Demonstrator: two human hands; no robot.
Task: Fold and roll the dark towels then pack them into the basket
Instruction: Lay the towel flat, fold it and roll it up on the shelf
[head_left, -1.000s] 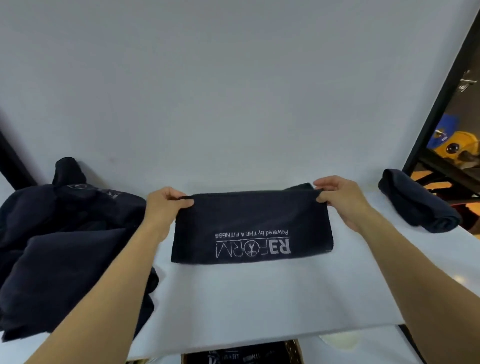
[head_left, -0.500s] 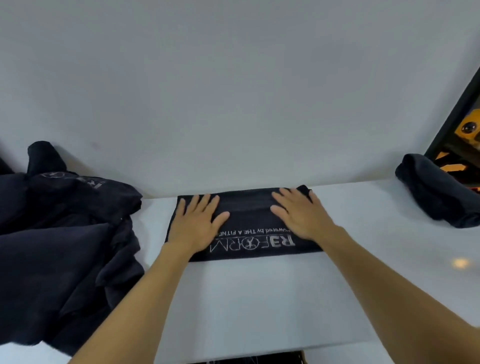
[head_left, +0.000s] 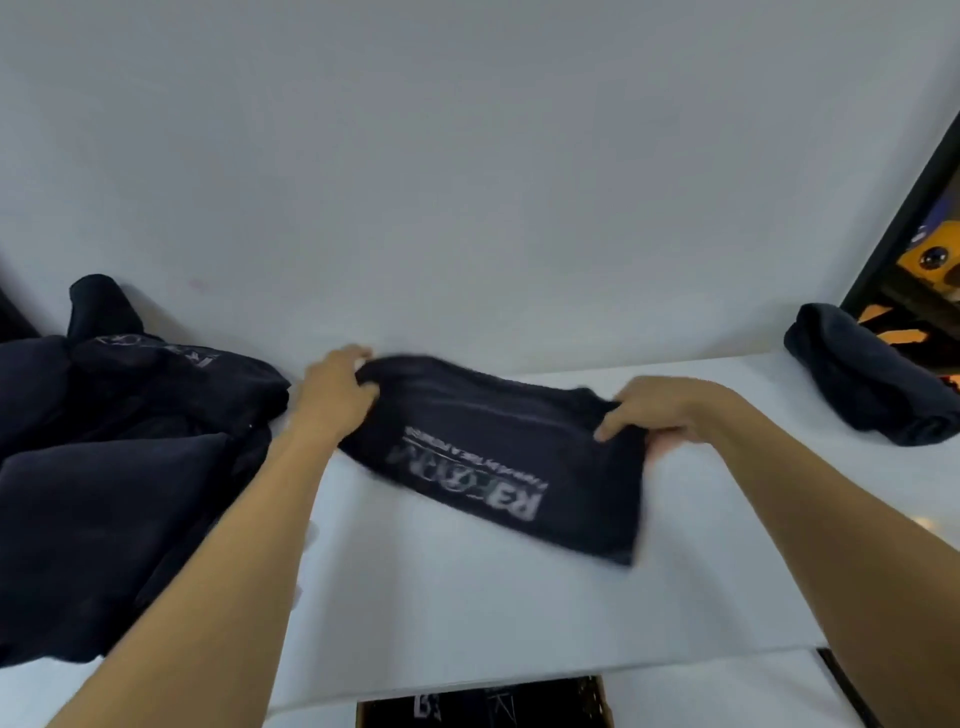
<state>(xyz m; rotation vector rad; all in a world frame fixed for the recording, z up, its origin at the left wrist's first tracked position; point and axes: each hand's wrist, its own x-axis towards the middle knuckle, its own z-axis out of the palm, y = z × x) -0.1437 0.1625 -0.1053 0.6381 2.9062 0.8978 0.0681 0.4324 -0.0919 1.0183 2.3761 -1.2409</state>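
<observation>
Both bare forearms are stretched forward over the white table (head_left: 467, 613). The left hand (head_left: 337, 395) is curled over the far left end of a folded dark towel (head_left: 498, 457), its fingers wrapped round the bunched cloth. The right hand (head_left: 660, 410) is clamped on the towel's right edge, the thumb laid on top and the fingers tucked beneath. The towel is held between the two hands at the middle of the table, slanted from far left to near right, and is blurred; whether its near edge touches the table cannot be told. White lettering is printed on its upper face. One towel is held. One rolled dark towel (head_left: 862, 379) lies well apart at the table's right end. One heap of loose dark towels (head_left: 104, 467) is piled at the left, just beside the left forearm; their number cannot be counted. One basket (head_left: 483, 704) is partly seen below the table's near edge, with dark cloth inside.
</observation>
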